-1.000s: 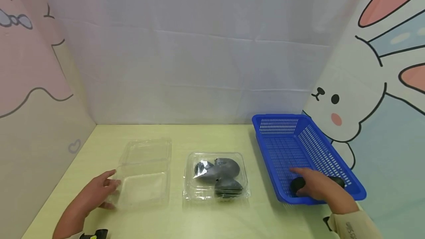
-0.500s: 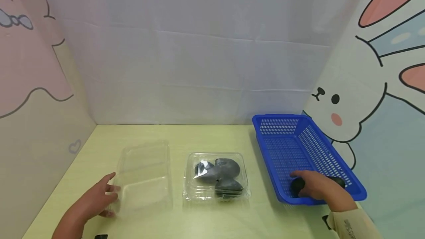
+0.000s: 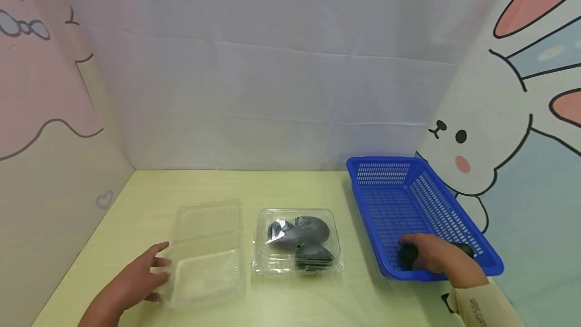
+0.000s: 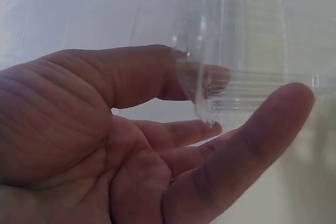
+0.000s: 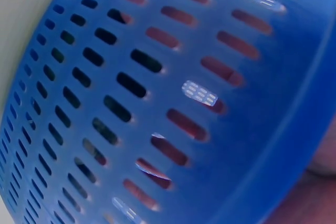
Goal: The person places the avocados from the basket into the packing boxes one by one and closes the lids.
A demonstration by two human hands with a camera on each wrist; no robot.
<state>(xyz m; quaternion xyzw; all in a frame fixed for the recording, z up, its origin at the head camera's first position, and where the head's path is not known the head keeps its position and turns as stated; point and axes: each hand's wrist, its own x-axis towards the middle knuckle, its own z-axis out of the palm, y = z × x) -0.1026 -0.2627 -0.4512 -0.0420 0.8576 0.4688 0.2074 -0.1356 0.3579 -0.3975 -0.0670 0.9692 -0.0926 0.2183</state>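
The left hand (image 3: 137, 281) spreads its grip wide at a clear box (image 3: 208, 270). The right hand (image 3: 433, 254) curls round a dark object (image 3: 406, 255).

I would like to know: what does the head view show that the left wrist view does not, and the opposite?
Only the head view: the blue basket, the right hand in it at a dark item, the closed clear container with dark pieces inside, and the rabbit drawing.

Only the left wrist view: the palm side of the left hand, and a finger passing behind a clear plastic edge.

Both: the left hand, its fingers at the open clear container.
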